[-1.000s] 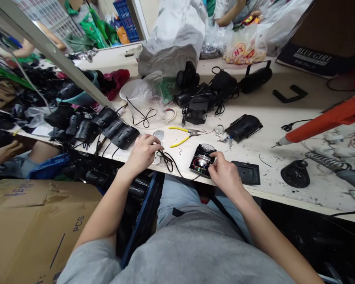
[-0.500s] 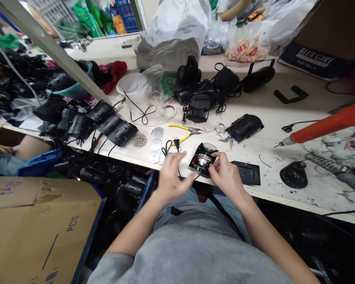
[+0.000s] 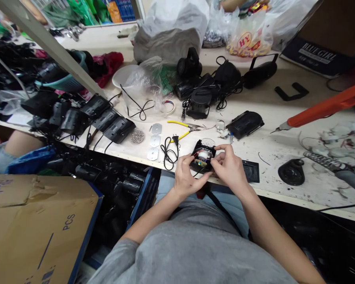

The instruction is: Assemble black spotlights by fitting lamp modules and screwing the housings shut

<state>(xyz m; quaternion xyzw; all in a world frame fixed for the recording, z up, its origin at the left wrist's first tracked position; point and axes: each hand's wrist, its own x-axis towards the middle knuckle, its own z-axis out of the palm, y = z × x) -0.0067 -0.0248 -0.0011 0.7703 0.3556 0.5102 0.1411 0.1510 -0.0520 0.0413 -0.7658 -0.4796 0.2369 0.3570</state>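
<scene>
Moving left to right, we are closing our left hand (image 3: 189,173) on the near edge of an open black housing (image 3: 201,148), fingers curled, while our right hand (image 3: 229,167) is pinching it from the other side. The housing is sitting between both hands on the counter (image 3: 272,152), with a round metal part (image 3: 204,155), a small green circuit board (image 3: 199,162) and thin red wires (image 3: 193,157) showing inside. We cannot tell exactly what the fingertips are pressing. Steady, close pinching seems the sound way to work here, with fingertips kept off the thin wires so that nothing is tugged.

Well left of our left hand, a teal plastic basket (image 3: 63,83) is holding black parts. Below the counter, left of that hand, a blue-edged crate (image 3: 146,193) is holding black cylindrical parts, and a cardboard box (image 3: 38,225) is sitting further left. Ahead of our hands, a white bowl (image 3: 122,77) is sitting partly inside a clear plastic bag (image 3: 144,77). Further ahead and to the right of our right hand, a printed plastic bag (image 3: 250,41) is holding something yellow, though we cannot tell what.
</scene>
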